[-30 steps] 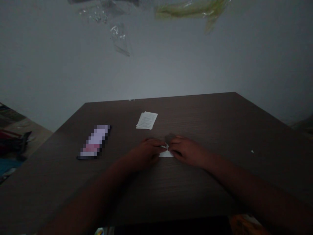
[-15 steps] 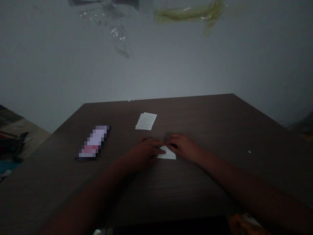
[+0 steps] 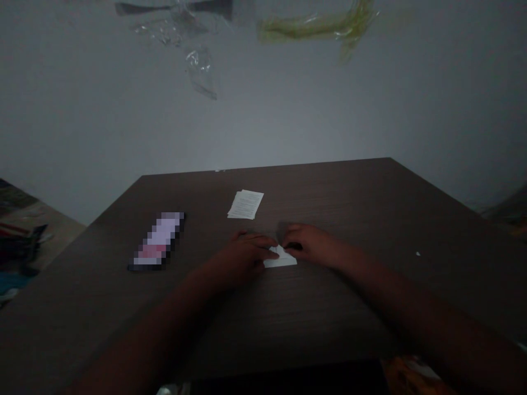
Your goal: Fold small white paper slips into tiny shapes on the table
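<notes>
A small white piece of folded paper (image 3: 280, 261) lies on the brown table between my hands, its top narrowing to a point and its lower edge straight. From the left, my left hand (image 3: 246, 253) holds it down with outstretched fingers, the thumb resting on its face. My right hand (image 3: 309, 243) curls in from the other side, its fingertips pinched at the paper's upper right fold. The fingers cover part of the paper's sides and tip.
Beyond my hands lies a small stack of printed paper slips (image 3: 246, 204). A phone (image 3: 158, 241) with a blurred-out screen is on the left. A tiny white scrap (image 3: 418, 253) sits at the right. The wall (image 3: 288, 109) stands behind the table (image 3: 329, 181).
My right fingertips have shifted slightly at the paper's upper right fold. My left hand stays nearly in place; the whole view has moved a little.
</notes>
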### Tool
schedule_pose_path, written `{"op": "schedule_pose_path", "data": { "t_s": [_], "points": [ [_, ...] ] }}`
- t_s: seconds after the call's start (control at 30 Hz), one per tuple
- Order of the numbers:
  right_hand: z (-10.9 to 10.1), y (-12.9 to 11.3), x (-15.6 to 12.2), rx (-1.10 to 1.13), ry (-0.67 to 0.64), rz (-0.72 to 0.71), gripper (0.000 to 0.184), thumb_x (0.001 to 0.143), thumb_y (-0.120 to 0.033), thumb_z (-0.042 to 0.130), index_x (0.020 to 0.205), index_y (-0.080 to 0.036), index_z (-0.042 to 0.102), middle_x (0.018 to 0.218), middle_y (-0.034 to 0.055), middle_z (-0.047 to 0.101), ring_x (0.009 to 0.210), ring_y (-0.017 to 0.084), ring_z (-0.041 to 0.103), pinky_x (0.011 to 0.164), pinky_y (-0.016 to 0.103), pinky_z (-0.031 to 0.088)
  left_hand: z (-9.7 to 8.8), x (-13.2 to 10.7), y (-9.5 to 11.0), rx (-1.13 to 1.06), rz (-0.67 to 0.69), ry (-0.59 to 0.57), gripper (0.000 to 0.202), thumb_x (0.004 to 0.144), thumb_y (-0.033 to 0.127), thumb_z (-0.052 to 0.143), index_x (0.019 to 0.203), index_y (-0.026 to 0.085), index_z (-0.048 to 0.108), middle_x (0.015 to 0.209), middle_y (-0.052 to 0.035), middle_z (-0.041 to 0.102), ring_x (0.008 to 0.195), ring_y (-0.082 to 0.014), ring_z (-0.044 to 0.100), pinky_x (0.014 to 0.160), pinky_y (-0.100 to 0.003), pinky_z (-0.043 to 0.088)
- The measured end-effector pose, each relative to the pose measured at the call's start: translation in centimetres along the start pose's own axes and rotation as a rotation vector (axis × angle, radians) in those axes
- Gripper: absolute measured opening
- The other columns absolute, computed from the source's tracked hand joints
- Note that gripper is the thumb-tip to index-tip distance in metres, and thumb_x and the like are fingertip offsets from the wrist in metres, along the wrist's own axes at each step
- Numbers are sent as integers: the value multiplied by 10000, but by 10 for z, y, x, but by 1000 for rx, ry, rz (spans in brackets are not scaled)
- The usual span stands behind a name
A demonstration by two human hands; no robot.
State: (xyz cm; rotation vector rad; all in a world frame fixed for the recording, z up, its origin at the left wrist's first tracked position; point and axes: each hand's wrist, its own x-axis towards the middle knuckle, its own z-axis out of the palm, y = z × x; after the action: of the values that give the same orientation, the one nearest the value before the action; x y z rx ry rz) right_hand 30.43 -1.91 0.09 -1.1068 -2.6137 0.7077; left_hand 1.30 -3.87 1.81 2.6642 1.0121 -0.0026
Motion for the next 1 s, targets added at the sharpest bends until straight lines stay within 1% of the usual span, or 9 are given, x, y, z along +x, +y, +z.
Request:
{"op": "schedule_pose_path", "data": {
  "t_s": [0.1,0.2,0.37,0.47,0.67,0.8,0.9,1.0],
  "points": [
    [-5,4,-4,64,-13,12,131,1113,-135,837,1148,-242,903,1264,99,829,1166,278,785,1048,416,633,-1,0,1,-3,-17,-10,572,1072,95,749,1545,385,891,1787,-23,791,1680,-357,696,1464,-649,427],
    [-9,8,-9,95,-20,43,119,1067,-123,872,1109,-234,872,1276,100,807,1129,264,762,1000,393,623,-1,-1,1,-15,-25,-19,588,1070,75,737,1549,379,891,1793,-31,786,1687,-362,696,1476,-680,405],
    [-13,12,-15,131,-37,69,139,1034,-132,887,1123,-228,841,1289,95,786,1091,246,746,968,373,615,-3,-2,2,-22,-25,-32,579,1075,88,743,1546,392,888,1816,-25,767,1719,-354,668,1479,-673,411],
    [-12,13,-16,128,-33,51,125,1045,-146,886,1132,-229,851,1285,95,788,1125,256,756,1001,384,617,-4,-2,6,-33,-30,-24,549,1086,79,729,1522,374,887,1805,-27,776,1707,-335,682,1490,-662,402],
    [-9,14,-14,80,-8,2,62,1103,-192,874,1135,-240,897,1241,97,816,1111,271,771,1016,411,622,-5,1,17,-51,-35,-21,498,1093,80,751,1526,292,875,1771,-82,794,1691,-365,699,1492,-699,405],
    [-7,13,-12,45,5,1,60,1109,-201,876,1114,-248,913,1203,95,828,1084,275,780,991,410,633,-5,2,16,-55,-43,-33,492,1105,93,740,1537,287,873,1792,-93,776,1706,-375,685,1495,-737,387],
    [-7,11,-12,13,0,14,42,1098,-212,895,1112,-247,914,1209,98,829,1101,279,793,989,402,640,-3,1,14,-58,-20,-28,483,1111,107,746,1540,288,874,1783,-102,783,1701,-379,688,1489,-728,402],
    [-9,7,-13,8,-4,34,59,1101,-221,879,1149,-239,909,1226,103,829,1076,270,790,976,402,643,0,1,11,-53,-5,-7,477,1113,120,748,1536,299,880,1787,-95,781,1688,-384,698,1490,-718,407]
  ]
}}
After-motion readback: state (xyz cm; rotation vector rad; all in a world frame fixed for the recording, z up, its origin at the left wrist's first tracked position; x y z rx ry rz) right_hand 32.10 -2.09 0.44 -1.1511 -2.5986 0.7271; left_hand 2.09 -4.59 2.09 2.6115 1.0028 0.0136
